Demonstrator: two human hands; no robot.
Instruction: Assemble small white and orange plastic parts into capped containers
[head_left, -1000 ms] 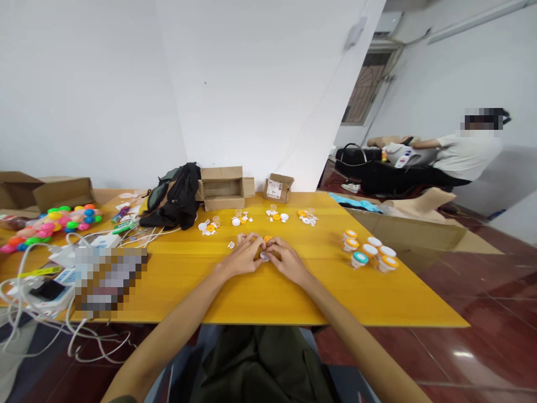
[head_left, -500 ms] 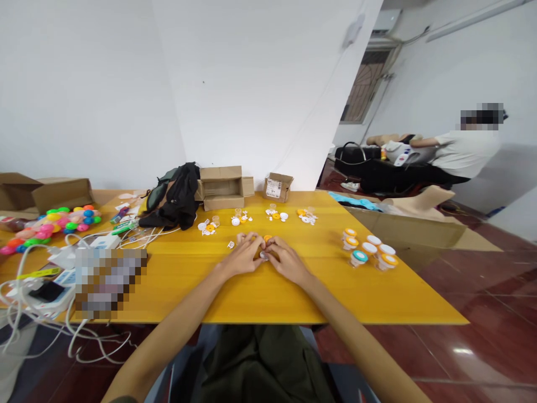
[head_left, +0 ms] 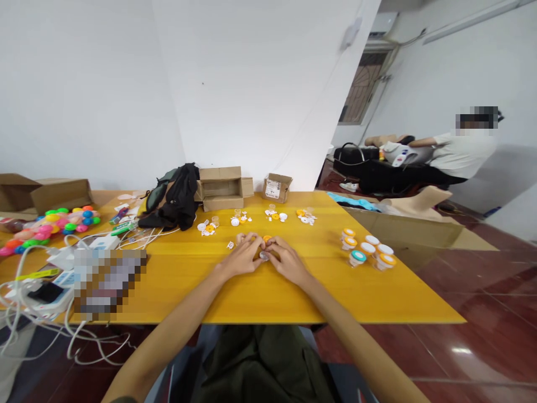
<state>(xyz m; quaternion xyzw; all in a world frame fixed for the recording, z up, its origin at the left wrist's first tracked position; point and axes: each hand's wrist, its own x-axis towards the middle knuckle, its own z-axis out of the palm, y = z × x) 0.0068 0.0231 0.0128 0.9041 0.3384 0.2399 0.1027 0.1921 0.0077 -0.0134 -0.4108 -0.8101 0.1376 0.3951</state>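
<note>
My left hand (head_left: 242, 257) and my right hand (head_left: 286, 259) rest together on the yellow table (head_left: 260, 291), fingertips meeting. Between them they pinch a small round part (head_left: 264, 256), greyish white with an orange piece just behind it. Both hands have their fingers curled round it. Small groups of white and orange parts (head_left: 242, 219) lie in a row just beyond my hands. A cluster of small capped pots (head_left: 369, 253) with orange, white and teal lids stands to the right of my right hand.
A black bag (head_left: 176, 196) and open cardboard boxes (head_left: 221, 187) sit at the table's far edge. Coloured balls (head_left: 50, 223), cables and chargers (head_left: 50, 274) crowd the left. Another person (head_left: 457, 154) sits far right by a flat cardboard box (head_left: 415, 224).
</note>
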